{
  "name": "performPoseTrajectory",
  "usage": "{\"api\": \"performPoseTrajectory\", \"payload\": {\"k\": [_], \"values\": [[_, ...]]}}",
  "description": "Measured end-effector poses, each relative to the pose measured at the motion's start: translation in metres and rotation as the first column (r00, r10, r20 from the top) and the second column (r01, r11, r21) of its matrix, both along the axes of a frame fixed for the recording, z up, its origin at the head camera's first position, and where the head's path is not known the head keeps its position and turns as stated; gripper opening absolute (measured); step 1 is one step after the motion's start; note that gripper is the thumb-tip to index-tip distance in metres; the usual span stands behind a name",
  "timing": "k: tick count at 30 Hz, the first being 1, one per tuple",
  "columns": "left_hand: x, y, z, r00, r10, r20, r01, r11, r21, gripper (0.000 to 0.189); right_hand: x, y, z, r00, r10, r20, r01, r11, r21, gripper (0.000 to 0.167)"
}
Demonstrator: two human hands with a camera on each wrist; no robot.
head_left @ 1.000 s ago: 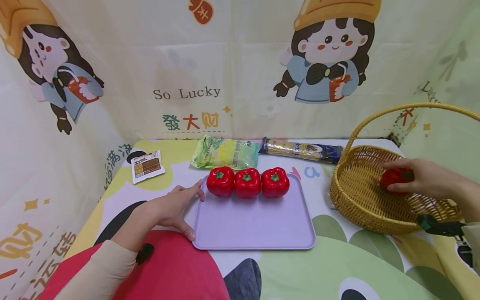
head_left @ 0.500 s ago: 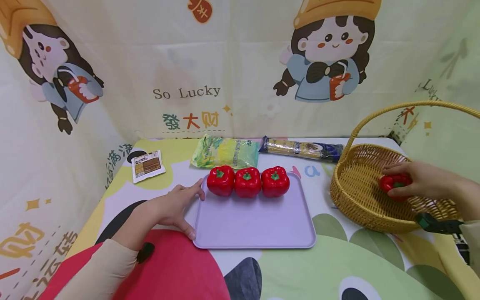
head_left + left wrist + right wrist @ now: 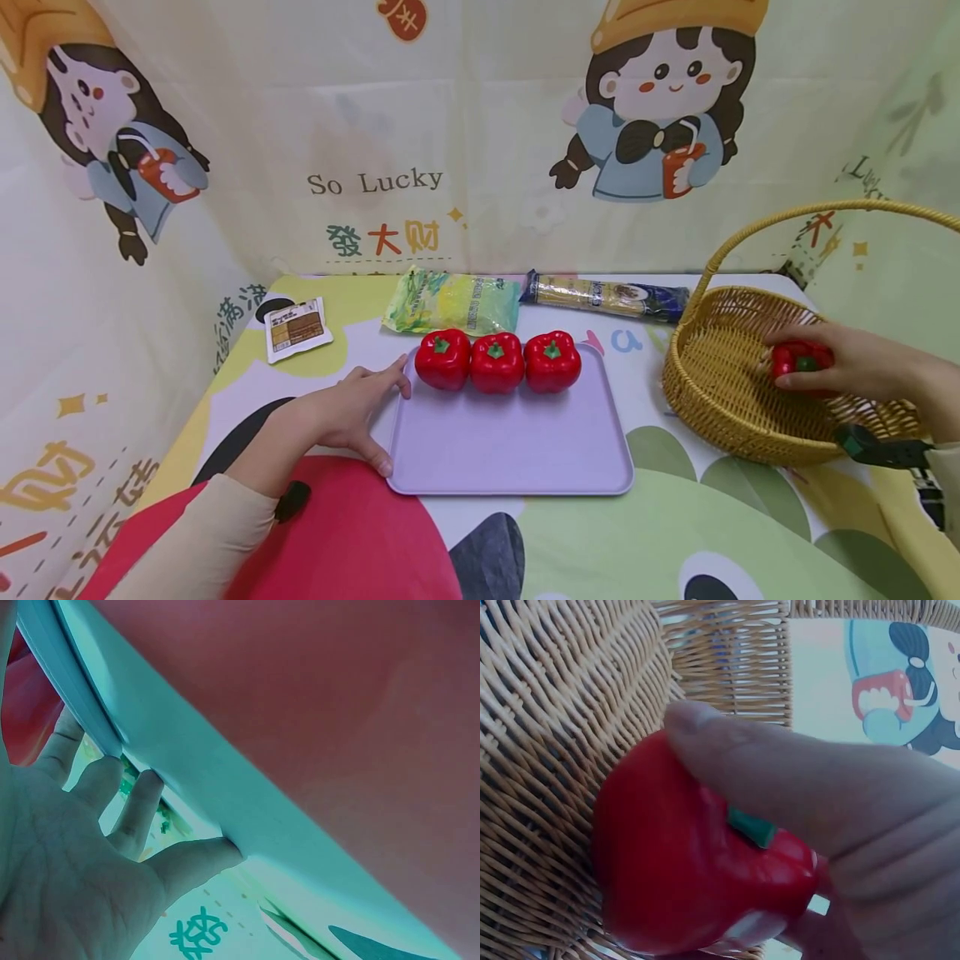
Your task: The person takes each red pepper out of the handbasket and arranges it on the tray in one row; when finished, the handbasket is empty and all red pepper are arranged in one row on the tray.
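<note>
My right hand (image 3: 862, 358) grips a red bell pepper (image 3: 667, 855) with a green stem inside the wicker basket (image 3: 705, 400). In the right wrist view the thumb lies across the top of this pepper, next to its stem. At the left side of the lilac tray (image 3: 510, 450), my left hand (image 3: 341, 417) touches the edge with spread fingers and thumb. Seen from the left wrist, the fingertips (image 3: 225, 851) rest against the tray. Three more red bell peppers (image 3: 497, 364) stand in a row along the tray's far edge, stems up.
Behind the tray lie a yellow-green packet (image 3: 453, 302) and a long pack of noodles (image 3: 603, 297). A small white and brown sachet (image 3: 297, 330) lies at the back left. The basket's tall handle (image 3: 810, 210) arches over it. Printed cloth hangs behind the table.
The bell pepper in my right hand has turned within the basket, so its stem shows differently. My left hand stays at the tray's edge, and the three peppers have not moved.
</note>
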State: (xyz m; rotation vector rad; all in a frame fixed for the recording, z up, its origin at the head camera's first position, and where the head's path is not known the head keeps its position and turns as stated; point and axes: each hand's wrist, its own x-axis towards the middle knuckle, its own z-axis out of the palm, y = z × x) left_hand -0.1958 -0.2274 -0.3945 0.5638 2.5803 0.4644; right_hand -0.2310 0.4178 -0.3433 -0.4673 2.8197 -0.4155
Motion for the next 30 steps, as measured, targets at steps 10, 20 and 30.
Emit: {"api": "performPoseTrajectory", "payload": {"k": [10, 20, 30], "values": [[0.0, -0.002, 0.0, 1.0, 0.009, 0.005, -0.009, 1.0, 0.003, 0.094, 0.002, -0.002, 0.003, 0.99, -0.02, 0.136, 0.03, 0.997, -0.065, 0.083], [0.001, 0.001, 0.001, 1.0, 0.005, 0.002, -0.005, 1.0, 0.001, 0.093, 0.001, -0.021, 0.006, 1.0, -0.021, 0.021, 0.024, 0.989, -0.145, 0.065], [0.0, 0.0, 0.001, 1.0, 0.018, 0.002, -0.018, 1.0, -0.007, 0.093, 0.006, -0.034, 0.02, 1.0, -0.017, 0.0, 0.016, 0.988, -0.153, 0.056]]}}
